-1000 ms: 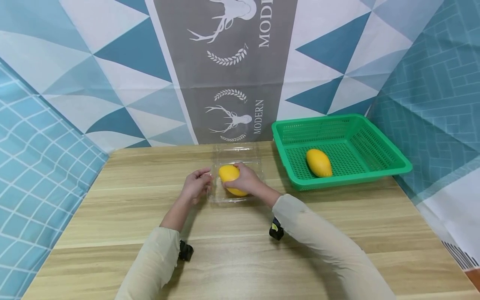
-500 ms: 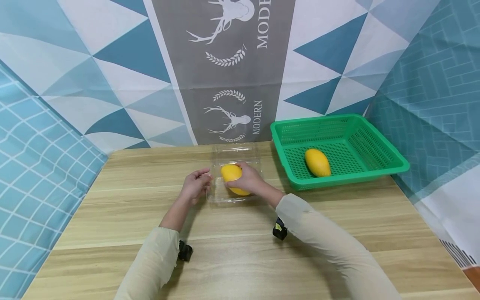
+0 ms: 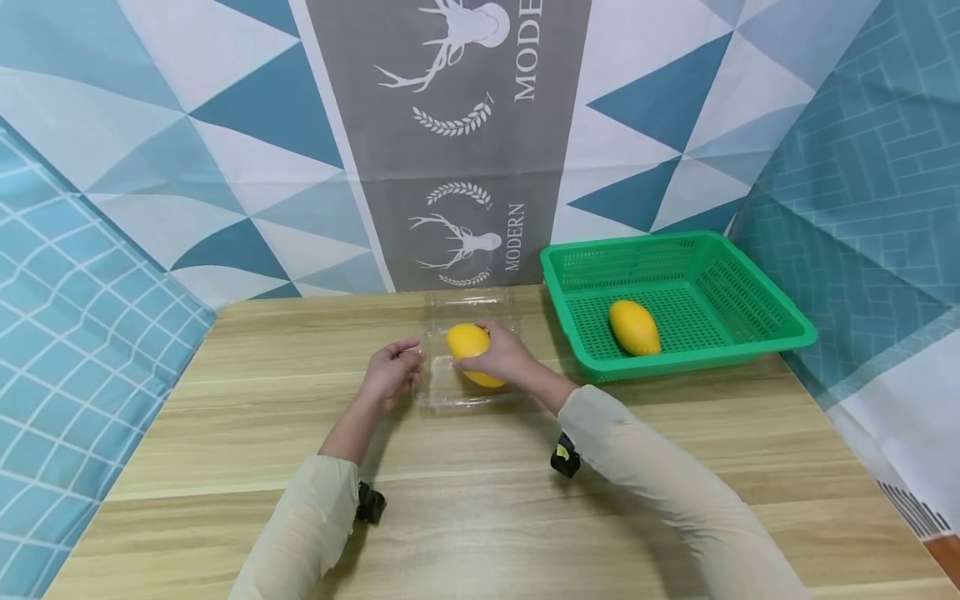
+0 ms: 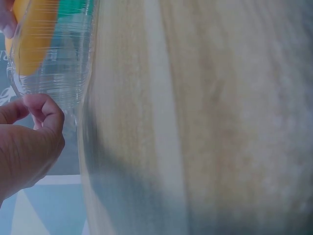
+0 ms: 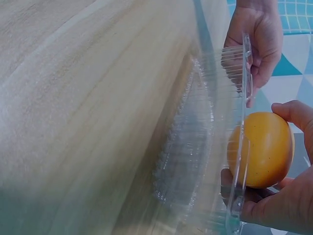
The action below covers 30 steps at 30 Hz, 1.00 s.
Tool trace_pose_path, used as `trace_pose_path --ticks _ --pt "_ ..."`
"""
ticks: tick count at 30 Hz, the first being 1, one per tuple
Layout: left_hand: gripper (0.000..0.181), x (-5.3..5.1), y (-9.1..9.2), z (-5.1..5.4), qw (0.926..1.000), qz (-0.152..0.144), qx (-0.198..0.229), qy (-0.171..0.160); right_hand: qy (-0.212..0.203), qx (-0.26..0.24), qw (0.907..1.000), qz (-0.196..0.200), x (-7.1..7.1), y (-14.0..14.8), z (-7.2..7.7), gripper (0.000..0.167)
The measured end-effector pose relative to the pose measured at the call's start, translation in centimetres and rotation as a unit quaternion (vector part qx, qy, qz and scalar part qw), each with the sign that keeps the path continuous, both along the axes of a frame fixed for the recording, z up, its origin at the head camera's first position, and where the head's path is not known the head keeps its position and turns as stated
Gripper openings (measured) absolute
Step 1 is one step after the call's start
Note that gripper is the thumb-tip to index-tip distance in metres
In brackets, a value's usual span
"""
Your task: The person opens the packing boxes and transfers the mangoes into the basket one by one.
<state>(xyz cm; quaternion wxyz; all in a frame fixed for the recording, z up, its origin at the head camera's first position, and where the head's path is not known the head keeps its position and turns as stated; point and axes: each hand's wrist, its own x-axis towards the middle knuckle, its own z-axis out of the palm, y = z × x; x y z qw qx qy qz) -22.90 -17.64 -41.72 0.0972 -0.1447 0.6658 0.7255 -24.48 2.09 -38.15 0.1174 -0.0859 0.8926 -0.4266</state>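
A clear plastic clamshell box (image 3: 441, 390) lies on the wooden table with its lid folded back toward the wall. My left hand (image 3: 392, 373) pinches the box's left rim between thumb and finger; the left wrist view shows this hand (image 4: 32, 147) at the rim's corner. My right hand (image 3: 508, 360) grips a yellow mango (image 3: 468, 342) at the box's open base. From the right wrist view, the mango (image 5: 268, 149) sits between thumb and fingers, its lower part behind the clear wall. Whether it touches the bottom I cannot tell.
To the right stands a green perforated basket (image 3: 697, 352) holding a second mango (image 3: 635, 327). A patterned cloth wall (image 3: 465, 150) rises along the table's back edge, with blue cloth on both sides.
The right hand and the mango have shifted slightly to the right within the box. The left hand keeps its hold on the rim.
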Motion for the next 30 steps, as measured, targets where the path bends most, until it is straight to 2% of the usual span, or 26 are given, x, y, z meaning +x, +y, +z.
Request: trace_pose_path --ticks 30 --pt "0.048 0.0 0.0 -0.2 1.0000 -0.001 -0.001 0.002 0.019 0.019 0.9996 -0.001 -0.3 1.6 1.6 0.083"
